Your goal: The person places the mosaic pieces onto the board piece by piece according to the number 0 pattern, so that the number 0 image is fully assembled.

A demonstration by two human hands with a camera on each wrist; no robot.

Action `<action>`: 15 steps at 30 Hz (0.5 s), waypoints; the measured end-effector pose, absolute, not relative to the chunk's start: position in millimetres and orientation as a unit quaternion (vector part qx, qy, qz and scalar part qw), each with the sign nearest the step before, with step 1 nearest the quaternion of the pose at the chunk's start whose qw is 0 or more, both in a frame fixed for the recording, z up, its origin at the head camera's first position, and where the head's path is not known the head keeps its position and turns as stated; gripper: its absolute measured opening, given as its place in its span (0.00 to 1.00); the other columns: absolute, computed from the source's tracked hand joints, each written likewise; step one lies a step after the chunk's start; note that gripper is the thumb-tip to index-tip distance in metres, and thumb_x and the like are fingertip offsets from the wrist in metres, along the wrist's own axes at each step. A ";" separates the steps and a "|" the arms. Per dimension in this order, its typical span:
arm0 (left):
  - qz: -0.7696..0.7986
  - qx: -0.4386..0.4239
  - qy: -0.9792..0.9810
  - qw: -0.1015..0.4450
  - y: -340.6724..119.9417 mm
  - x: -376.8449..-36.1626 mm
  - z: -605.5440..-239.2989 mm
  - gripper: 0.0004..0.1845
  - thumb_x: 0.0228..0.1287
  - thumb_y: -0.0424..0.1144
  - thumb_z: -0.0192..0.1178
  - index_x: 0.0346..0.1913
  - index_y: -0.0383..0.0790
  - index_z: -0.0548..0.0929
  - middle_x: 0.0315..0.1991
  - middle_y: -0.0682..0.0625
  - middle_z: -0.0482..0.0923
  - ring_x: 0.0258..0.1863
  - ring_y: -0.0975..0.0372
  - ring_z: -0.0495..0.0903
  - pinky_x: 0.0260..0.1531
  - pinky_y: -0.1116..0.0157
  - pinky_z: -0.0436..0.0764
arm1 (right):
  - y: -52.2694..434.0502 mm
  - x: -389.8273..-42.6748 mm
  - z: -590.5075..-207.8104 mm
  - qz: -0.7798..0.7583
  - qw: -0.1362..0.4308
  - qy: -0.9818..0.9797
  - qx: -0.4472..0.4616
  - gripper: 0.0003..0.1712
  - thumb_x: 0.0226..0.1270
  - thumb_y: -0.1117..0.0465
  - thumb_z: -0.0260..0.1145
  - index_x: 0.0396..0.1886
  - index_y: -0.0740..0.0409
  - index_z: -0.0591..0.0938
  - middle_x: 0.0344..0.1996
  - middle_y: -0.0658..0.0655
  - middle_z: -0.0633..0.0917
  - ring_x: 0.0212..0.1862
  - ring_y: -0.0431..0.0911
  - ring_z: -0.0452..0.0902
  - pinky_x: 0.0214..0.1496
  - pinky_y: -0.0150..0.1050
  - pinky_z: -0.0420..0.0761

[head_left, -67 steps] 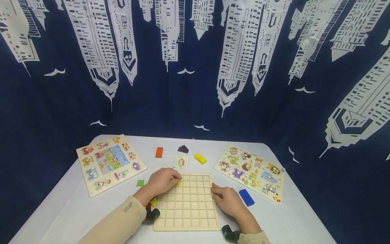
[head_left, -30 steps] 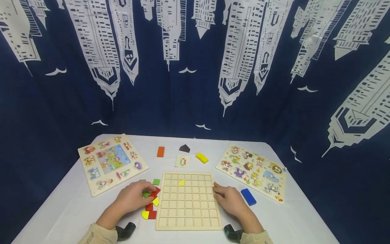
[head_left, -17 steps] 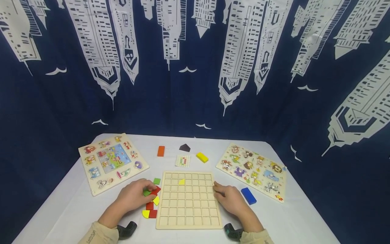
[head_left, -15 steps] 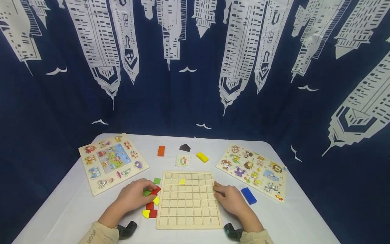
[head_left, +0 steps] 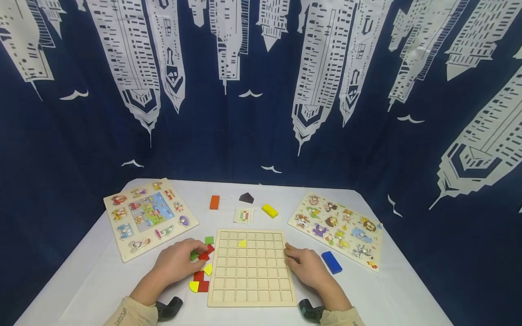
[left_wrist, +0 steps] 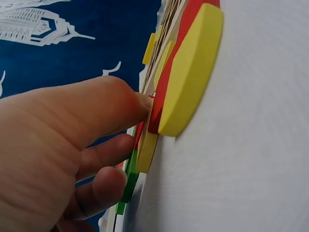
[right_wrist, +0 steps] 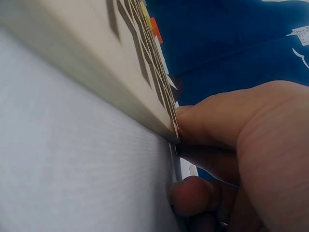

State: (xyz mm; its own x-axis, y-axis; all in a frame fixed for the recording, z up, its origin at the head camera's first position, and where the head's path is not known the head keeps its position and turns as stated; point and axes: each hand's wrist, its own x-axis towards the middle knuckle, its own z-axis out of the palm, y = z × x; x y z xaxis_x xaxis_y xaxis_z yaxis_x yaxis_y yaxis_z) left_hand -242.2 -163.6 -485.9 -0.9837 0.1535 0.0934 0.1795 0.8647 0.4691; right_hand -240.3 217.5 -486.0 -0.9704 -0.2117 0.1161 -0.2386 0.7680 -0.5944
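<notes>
My left hand (head_left: pixel 179 260) is over a loose pile of coloured wooden tiles left of a wooden grid board (head_left: pixel 253 303). In the left wrist view its thumb reaches a red tile (left_wrist: pixel 159 108), while the loosely bent fingers lie near a green tile (left_wrist: pixel 129 179). A gap shows between thumb and fingers. My right hand (head_left: pixel 306 267) grips the board's right edge, thumb at the upper face and a finger against the side. One yellow tile (head_left: pixel 242 243) sits in the grid's second row. Other yellow tiles (head_left: pixel 193 286) lie by the board's lower left.
Behind the board lies a pattern card (head_left: pixel 244 216) among an orange block (head_left: pixel 214 202), a dark pentagon piece (head_left: pixel 246 198) and a yellow block (head_left: pixel 269 210). A blue block (head_left: pixel 331 262) is beyond my right hand. Picture puzzles (head_left: pixel 122 246) (head_left: pixel 291 220) flank both sides.
My left hand has left the yellow tile in the grid and moved left to the pile. Two red tiles there now show apart. My right hand has stayed at the board's edge.
</notes>
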 end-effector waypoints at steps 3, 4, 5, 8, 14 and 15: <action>-0.236 -0.087 -0.967 0.033 -164.2 -241.5 -485.4 0.19 0.52 0.48 0.79 0.49 0.59 0.88 0.42 0.65 0.84 0.42 0.67 0.79 0.49 0.55 0.81 | 218.0 -240.6 -487.2 0.318 0.023 -0.940 0.122 0.19 0.71 0.60 0.68 0.59 0.59 0.86 0.67 0.53 0.80 0.69 0.57 0.75 0.70 0.57 0.71; -0.235 -0.088 -0.967 0.036 -164.2 -241.2 -485.1 0.19 0.52 0.48 0.79 0.49 0.58 0.88 0.42 0.64 0.84 0.42 0.67 0.80 0.49 0.55 0.81 | 218.0 -240.7 -487.5 0.319 0.023 -0.940 0.122 0.19 0.71 0.60 0.68 0.59 0.59 0.86 0.67 0.53 0.80 0.69 0.57 0.75 0.70 0.57 0.71; -0.236 -0.089 -0.967 0.038 -164.3 -240.9 -484.9 0.19 0.53 0.48 0.79 0.49 0.58 0.88 0.42 0.64 0.84 0.42 0.66 0.80 0.49 0.55 0.81 | 218.0 -240.6 -487.5 0.321 0.022 -0.939 0.121 0.19 0.71 0.59 0.68 0.59 0.59 0.86 0.67 0.53 0.80 0.69 0.57 0.75 0.70 0.57 0.71; -0.238 -0.091 -0.966 0.039 -164.4 -240.7 -484.6 0.18 0.53 0.46 0.78 0.48 0.58 0.88 0.41 0.64 0.85 0.41 0.66 0.80 0.48 0.55 0.80 | 218.2 -240.6 -487.9 0.322 0.020 -0.939 0.120 0.19 0.71 0.59 0.68 0.59 0.59 0.85 0.67 0.53 0.80 0.69 0.57 0.75 0.70 0.57 0.71; -0.244 -0.091 -0.965 0.043 -164.9 -240.7 -483.2 0.16 0.53 0.46 0.78 0.45 0.58 0.88 0.39 0.64 0.85 0.39 0.68 0.79 0.46 0.57 0.80 | 218.1 -241.4 -486.6 0.313 0.017 -0.941 0.124 0.19 0.72 0.60 0.67 0.60 0.59 0.85 0.67 0.54 0.80 0.69 0.58 0.75 0.70 0.58 0.71; -0.246 -0.091 -0.964 0.045 -164.9 -240.6 -482.8 0.15 0.53 0.46 0.78 0.45 0.58 0.88 0.38 0.64 0.85 0.38 0.68 0.79 0.45 0.57 0.79 | 218.0 -241.2 -486.1 0.312 0.018 -0.942 0.125 0.19 0.72 0.60 0.67 0.60 0.59 0.85 0.67 0.54 0.80 0.69 0.58 0.75 0.70 0.58 0.71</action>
